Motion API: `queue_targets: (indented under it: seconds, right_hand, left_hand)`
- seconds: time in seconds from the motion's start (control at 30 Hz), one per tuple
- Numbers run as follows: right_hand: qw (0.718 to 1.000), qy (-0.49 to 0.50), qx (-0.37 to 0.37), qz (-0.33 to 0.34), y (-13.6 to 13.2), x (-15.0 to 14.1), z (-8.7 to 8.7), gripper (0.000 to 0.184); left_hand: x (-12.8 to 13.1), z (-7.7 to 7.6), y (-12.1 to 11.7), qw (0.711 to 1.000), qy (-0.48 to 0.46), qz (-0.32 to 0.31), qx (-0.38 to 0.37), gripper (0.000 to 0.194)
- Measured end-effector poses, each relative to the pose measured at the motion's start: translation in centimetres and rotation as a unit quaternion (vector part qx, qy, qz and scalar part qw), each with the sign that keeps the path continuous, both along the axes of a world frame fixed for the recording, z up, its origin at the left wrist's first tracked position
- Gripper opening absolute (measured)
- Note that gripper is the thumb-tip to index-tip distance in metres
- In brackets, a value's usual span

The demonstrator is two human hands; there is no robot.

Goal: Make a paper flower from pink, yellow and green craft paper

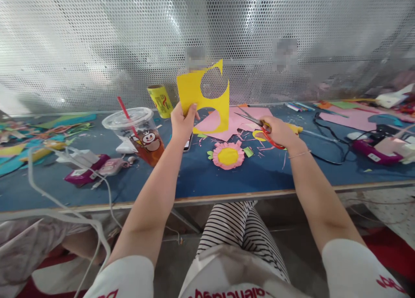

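Observation:
My left hand (183, 122) pinches the lower left edge of a yellow sheet of paper (191, 90), held upright above the table. Two round pieces are cut out of this sheet, one at its upper right and one low down. In my right hand (278, 131) is a pair of scissors (268, 137) with red-orange handles, its blades parted and pointing left, apart from the sheet. Between my hands on the table lies a pink paper flower (228, 155) with a yellow centre and green leaf pieces at its sides. Pink paper (223, 125) lies behind it.
A lidded drink cup (147, 138) with a red straw stands left, near a yellow roll (160, 101). Purple power strips (87, 170) with cables sit at both sides. Paper scraps litter the blue table (201, 181); a perforated metal panel (97, 39) rises behind. Another person's leg (81, 244) shows lower left.

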State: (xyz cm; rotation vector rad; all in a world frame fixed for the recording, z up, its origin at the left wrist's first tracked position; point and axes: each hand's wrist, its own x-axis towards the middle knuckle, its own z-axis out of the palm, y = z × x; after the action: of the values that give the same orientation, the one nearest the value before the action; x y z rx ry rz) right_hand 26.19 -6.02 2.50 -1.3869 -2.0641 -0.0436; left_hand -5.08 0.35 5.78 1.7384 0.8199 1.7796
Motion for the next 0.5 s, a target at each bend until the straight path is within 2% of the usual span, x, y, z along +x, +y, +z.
queue_targets:
  seconds: [0.13,0.37,0.5]
  right_hand:
    - [0.999,-0.02,-0.015,0.019,0.1,-0.3,-0.1,0.045]
    - [0.996,-0.028,-0.055,0.072,-0.4,-0.9,0.0,0.04]
    - [0.992,-0.046,-0.073,0.09,-0.4,-1.5,0.0,0.038]
  left_hand:
    - [0.1,0.0,0.0,0.998,0.056,0.014,0.025,0.03]
    - [0.0,-0.1,0.3,0.996,0.082,-0.045,0.005,0.032]
    - [0.1,-0.1,0.0,0.995,0.08,-0.058,-0.012,0.029]
